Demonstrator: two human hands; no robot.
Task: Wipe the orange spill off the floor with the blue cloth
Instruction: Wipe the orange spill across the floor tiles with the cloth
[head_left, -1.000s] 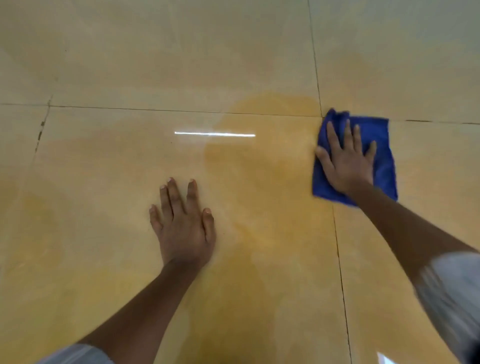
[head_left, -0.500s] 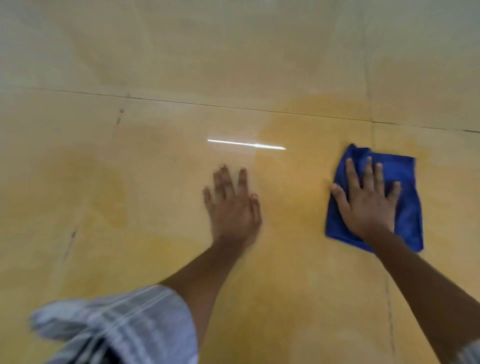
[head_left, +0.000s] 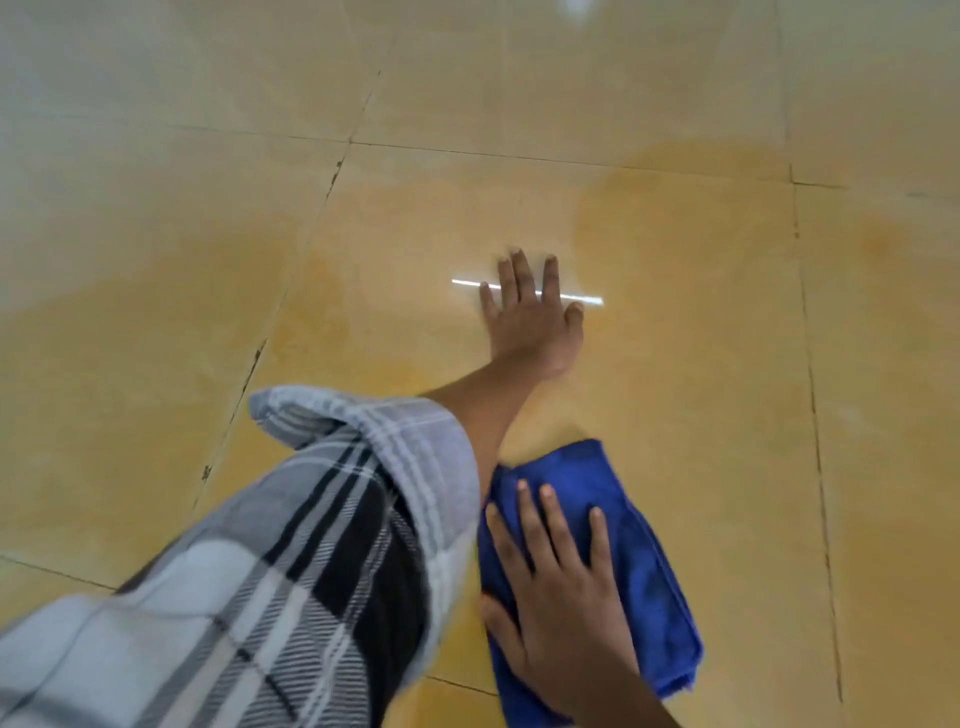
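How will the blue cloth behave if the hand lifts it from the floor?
The blue cloth is folded with soft rumpled edges, so it would probably droop. It lies on the orange spill, so may be damp. The right hand lies flat on it.

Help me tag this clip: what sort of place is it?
Probably an indoor room, exact kind unclear: glossy beige floor tiles with dark grout lines and a ceiling tube light's reflection.
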